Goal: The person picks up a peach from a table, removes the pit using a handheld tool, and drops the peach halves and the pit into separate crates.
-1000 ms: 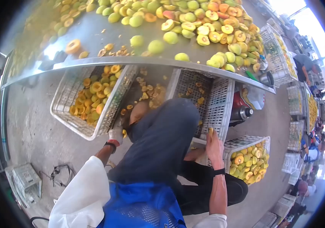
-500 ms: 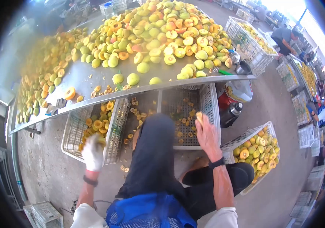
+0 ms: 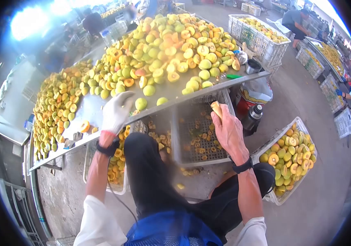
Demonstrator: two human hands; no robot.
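My left hand [image 3: 117,110], in a white glove, is raised to the front edge of the metal table [image 3: 86,107]. Its fingers are spread and it holds nothing. A whole green fruit [image 3: 141,103] lies just to its right. My right hand [image 3: 227,132], bare with a black wristband, is shut on a small yellowish tool [image 3: 216,109] that sticks up above the fingers. It hovers over the middle white crate [image 3: 174,139], which holds pits and scraps. A large heap of green and orange fruit [image 3: 163,45], whole and halved, covers the table.
Under the table a left crate [image 3: 118,189] and a right floor crate [image 3: 280,197] hold cut fruit halves. A dark flask [image 3: 252,117], a red-and-white bag [image 3: 256,92] and a metal cup [image 3: 252,66] sit at the table's right end. Other people [image 3: 296,18] work among crates behind.
My left hand rose from the left crate under the table to the table edge. My right hand kept its tool and moved slightly up. The view lifted towards the fruit heap.
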